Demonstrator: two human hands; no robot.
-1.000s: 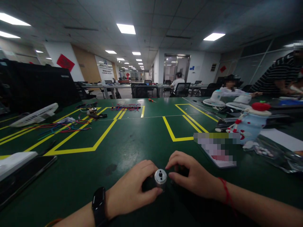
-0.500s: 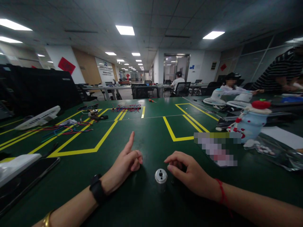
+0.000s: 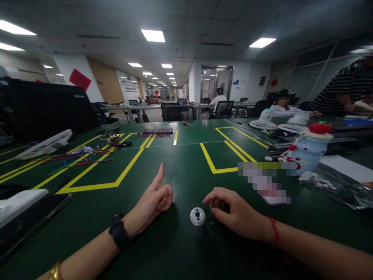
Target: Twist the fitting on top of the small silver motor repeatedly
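Observation:
A small silver metal cylinder point(image 3: 197, 217), which looks like a little motor, stands upright on the green table between my hands. Dark spots and a short central piece mark its top. Just right of it lies a tiny ring-like part point(image 3: 211, 223), too small to name. My left hand point(image 3: 155, 199) rests left of the cylinder, index finger stretched forward, the other fingers curled with nothing visible in them. To the right, my right hand point(image 3: 230, 208) is loosely bent beside the tiny part. Its thumb and index finger are apart, and neither hand touches the cylinder.
Bundled wires point(image 3: 155, 132), loose wires point(image 3: 84, 157) and a screwdriver point(image 3: 186, 123) lie farther back. A phone point(image 3: 35, 221) is at left. On the right are a blurred flat item point(image 3: 266, 184), a blue cup point(image 3: 311, 149) and fans point(image 3: 263, 120). Other people sit or stand beyond.
My right thumb has drawn back slightly from the cylinder, showing the tiny part more clearly. The left hand keeps its pose; the view has shifted a little.

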